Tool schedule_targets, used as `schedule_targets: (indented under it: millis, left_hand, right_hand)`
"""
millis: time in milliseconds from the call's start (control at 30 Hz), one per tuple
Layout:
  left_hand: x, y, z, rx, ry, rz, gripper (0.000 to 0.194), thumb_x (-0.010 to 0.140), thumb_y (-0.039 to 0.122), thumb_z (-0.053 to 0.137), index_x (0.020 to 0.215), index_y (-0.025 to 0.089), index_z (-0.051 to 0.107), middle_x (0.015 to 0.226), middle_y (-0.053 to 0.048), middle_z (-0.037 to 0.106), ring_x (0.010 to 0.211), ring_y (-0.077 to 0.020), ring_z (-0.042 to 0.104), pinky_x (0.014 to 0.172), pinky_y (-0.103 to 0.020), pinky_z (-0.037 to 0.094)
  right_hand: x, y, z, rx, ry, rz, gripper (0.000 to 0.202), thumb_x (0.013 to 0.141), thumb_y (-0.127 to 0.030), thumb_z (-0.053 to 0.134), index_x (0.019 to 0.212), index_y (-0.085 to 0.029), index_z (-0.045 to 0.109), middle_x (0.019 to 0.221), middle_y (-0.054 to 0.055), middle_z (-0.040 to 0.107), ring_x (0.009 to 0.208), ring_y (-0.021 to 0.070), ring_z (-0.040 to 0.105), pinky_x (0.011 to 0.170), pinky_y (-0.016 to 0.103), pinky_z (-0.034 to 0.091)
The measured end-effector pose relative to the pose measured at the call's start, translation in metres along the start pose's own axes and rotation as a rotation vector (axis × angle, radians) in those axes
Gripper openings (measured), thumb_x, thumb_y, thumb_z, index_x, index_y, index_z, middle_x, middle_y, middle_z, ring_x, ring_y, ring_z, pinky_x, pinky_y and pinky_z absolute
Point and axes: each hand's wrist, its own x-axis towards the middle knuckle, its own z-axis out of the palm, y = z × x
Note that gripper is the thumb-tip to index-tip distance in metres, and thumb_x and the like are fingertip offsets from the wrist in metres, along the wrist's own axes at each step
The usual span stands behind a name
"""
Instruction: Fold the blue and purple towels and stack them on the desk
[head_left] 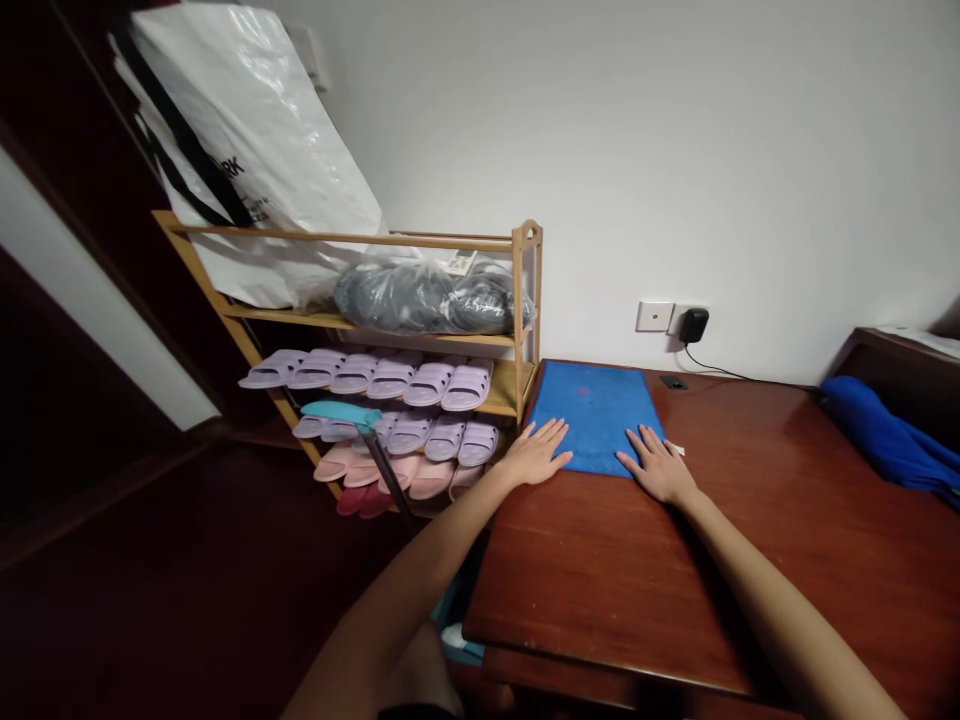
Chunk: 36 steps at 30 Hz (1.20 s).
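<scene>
A flat blue cloth (600, 410) lies spread at the left end of the brown wooden table (600, 560), close to the wall. On its near left corner rests my left hand (534, 455), palm down with the fingers stretched out. My right hand (657, 466) lies flat on the near right corner, fingers spread. Neither hand grips anything. A small white tag (679, 450) sticks out beside my right fingers.
Left of the table stands a wooden shoe rack (517, 300) with rows of lilac slippers (394, 375) and a big white bag (255, 120). A turquoise-topped pole (341, 413) leans before it. A black charger (694, 325) is plugged in; blue fabric (892, 435) lies right.
</scene>
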Motion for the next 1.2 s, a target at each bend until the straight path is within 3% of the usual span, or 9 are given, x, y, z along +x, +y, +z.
schedule_targets:
  millis: [167,367,533,633,733,800,867,1067,1200]
  left_hand:
    - [0.016,-0.012,0.001,0.011,0.025,-0.019,0.063,0.095,0.055,0.022,0.148,0.021,0.020,0.154,-0.004,0.016,0.142,-0.0177,0.011,0.114,-0.041,0.005]
    - [0.022,-0.018,0.006,-0.012,0.043,-0.016,0.064,0.094,0.056,0.023,0.148,0.021,0.021,0.154,-0.003,0.018,0.142,-0.0175,0.013,0.114,-0.042,0.006]
    - [0.020,-0.016,0.004,-0.007,0.060,-0.026,0.062,0.095,0.055,0.024,0.148,0.023,0.021,0.154,-0.003,0.019,0.141,-0.0177,0.015,0.114,-0.043,0.006]
    - [0.015,-0.013,0.003,0.008,0.131,-0.028,0.061,0.096,0.053,0.022,0.148,0.021,0.018,0.154,-0.005,0.016,0.142,-0.0174,0.012,0.114,-0.042,0.005]
    - [0.012,-0.012,0.003,0.008,0.156,-0.023,0.057,0.097,0.052,0.023,0.147,0.026,0.023,0.154,-0.003,0.020,0.141,-0.0180,0.014,0.113,-0.043,0.009]
    - [0.011,-0.013,0.004,0.011,0.129,-0.023,0.055,0.096,0.053,0.025,0.145,0.029,0.028,0.153,-0.003,0.023,0.141,-0.0191,0.017,0.113,-0.044,0.012]
    - [0.011,-0.014,0.005,0.019,0.148,-0.013,0.053,0.097,0.052,0.025,0.144,0.028,0.030,0.152,-0.003,0.024,0.141,-0.0190,0.017,0.113,-0.043,0.012]
    - [0.016,-0.016,0.003,-0.027,0.288,-0.020,0.054,0.098,0.051,0.022,0.144,0.025,0.032,0.151,-0.005,0.027,0.140,-0.0186,0.019,0.113,-0.042,0.015]
    - [0.020,-0.019,0.005,-0.044,0.329,-0.043,0.053,0.097,0.051,0.027,0.143,0.025,0.033,0.151,-0.005,0.028,0.140,-0.0199,0.021,0.113,-0.044,0.016]
  right_hand:
    - [0.023,0.003,0.003,-0.020,-0.013,0.012,0.079,0.086,-0.071,0.014,0.147,-0.023,0.024,0.154,0.007,0.015,0.142,0.0208,0.009,0.114,0.042,0.011]
    - [0.031,0.008,0.005,-0.028,-0.017,0.005,0.080,0.085,-0.072,0.013,0.147,-0.023,0.024,0.154,0.008,0.016,0.142,0.0206,0.009,0.113,0.042,0.012]
    - [0.033,0.009,0.007,-0.013,-0.011,0.000,0.080,0.084,-0.073,0.014,0.147,-0.023,0.024,0.154,0.008,0.016,0.142,0.0208,0.009,0.113,0.043,0.011]
    - [0.034,0.005,0.008,0.002,-0.009,-0.012,0.081,0.084,-0.073,0.013,0.147,-0.022,0.025,0.154,0.008,0.016,0.142,0.0217,0.009,0.113,0.044,0.012]
    - [0.029,0.017,0.006,0.013,-0.002,-0.045,0.076,0.085,-0.071,0.013,0.147,-0.028,0.021,0.154,0.003,0.015,0.142,0.0171,0.009,0.114,0.040,0.013]
    - [0.021,0.047,0.000,0.006,0.012,-0.030,0.071,0.086,-0.070,0.014,0.146,-0.034,0.020,0.154,-0.002,0.013,0.142,0.0144,0.008,0.114,0.039,0.013]
    - [0.005,0.095,-0.009,-0.018,0.036,0.055,0.070,0.085,-0.070,0.016,0.145,-0.034,0.024,0.155,-0.003,0.013,0.142,0.0158,0.007,0.114,0.042,0.011]
    - [-0.080,0.270,-0.038,-0.151,0.144,0.534,0.080,0.082,-0.063,0.020,0.141,-0.012,0.036,0.151,0.016,0.021,0.141,0.0286,0.013,0.109,0.055,0.017]
    - [-0.104,0.342,-0.036,-0.243,0.258,0.679,0.082,0.079,-0.065,0.017,0.143,-0.014,0.031,0.152,0.014,0.018,0.140,0.0282,0.018,0.105,0.056,0.024]
